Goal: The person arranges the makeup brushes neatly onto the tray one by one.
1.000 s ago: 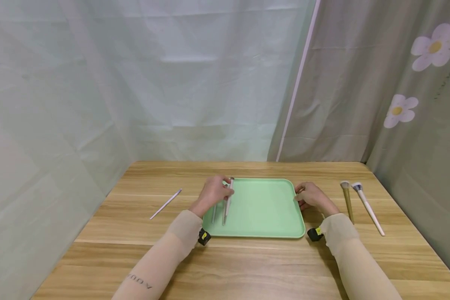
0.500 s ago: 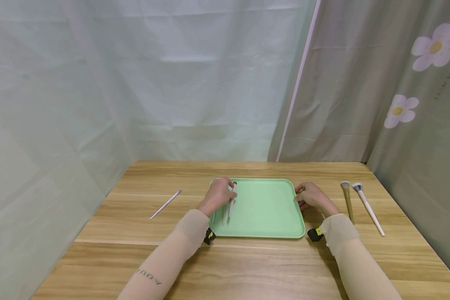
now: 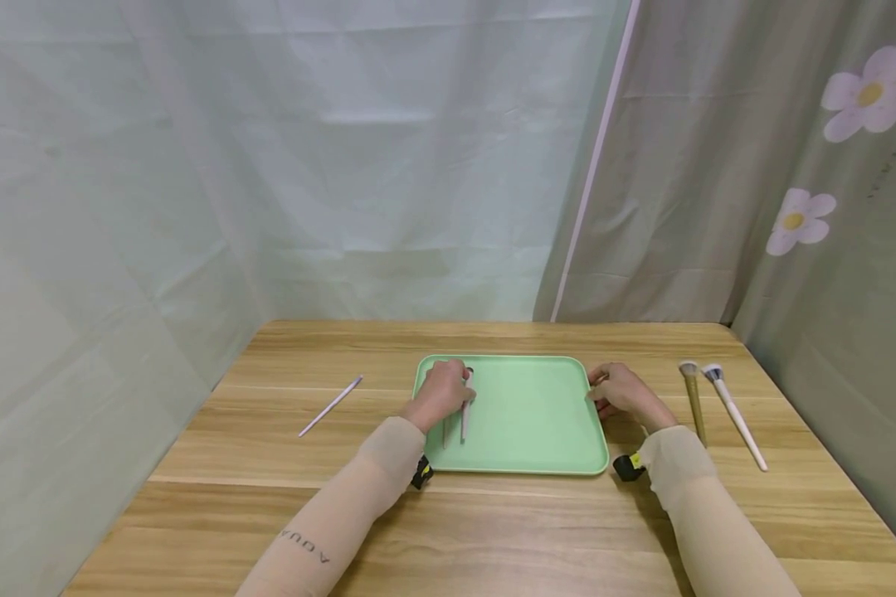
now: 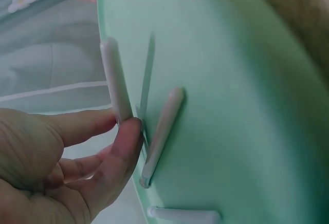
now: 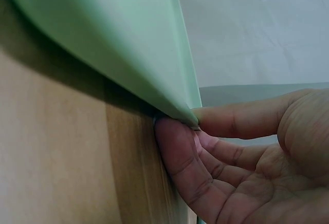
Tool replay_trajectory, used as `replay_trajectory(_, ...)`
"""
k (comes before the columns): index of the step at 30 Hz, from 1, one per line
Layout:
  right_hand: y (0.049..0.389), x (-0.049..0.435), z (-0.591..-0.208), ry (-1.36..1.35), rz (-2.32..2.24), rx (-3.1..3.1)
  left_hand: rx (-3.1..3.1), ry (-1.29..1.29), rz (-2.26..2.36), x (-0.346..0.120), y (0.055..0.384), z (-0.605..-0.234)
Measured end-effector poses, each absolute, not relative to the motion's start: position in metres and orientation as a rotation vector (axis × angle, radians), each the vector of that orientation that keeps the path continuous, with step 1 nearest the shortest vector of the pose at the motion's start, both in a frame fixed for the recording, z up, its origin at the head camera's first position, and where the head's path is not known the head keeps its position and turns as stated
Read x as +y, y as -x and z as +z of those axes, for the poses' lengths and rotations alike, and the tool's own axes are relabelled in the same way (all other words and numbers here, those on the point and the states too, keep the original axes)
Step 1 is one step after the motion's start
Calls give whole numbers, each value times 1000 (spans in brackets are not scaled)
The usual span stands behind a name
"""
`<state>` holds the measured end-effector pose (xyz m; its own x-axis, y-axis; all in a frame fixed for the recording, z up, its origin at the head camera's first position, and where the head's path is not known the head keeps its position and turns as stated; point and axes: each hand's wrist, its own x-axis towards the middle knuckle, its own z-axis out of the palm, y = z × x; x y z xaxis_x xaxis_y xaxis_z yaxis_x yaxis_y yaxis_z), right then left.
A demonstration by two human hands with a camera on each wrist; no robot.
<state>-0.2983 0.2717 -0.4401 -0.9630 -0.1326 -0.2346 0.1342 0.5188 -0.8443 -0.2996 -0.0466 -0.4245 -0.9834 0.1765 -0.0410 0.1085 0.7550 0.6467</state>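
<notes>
Leftmost, a slender stick (image 3: 330,406) lay on the table (image 3: 493,531). Next, I observed the left hand (image 3: 439,394), thumb and finger clamped on a pale brush (image 4: 115,77) over the green tray (image 3: 533,414); I judged it light, stiff, smooth, best pinched mid-handle. The right hand (image 3: 618,388) pinched the tray's right rim, beside a gold brush (image 3: 693,405) and a white brush (image 3: 737,421).

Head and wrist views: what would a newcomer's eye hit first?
The mint-green tray, central on the wooden table, stands out first. Over its left part, the left grip pinches a slim pale-handled tool; the right grip holds the tray's right edge. Next come white flowers on the grey curtain, head view's upper right.
</notes>
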Motion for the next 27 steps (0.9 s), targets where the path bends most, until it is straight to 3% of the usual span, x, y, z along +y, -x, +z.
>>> replay_trajectory(27,298,271,-439,6,-1427,2493,2908,-266,969,-44,298,-430)
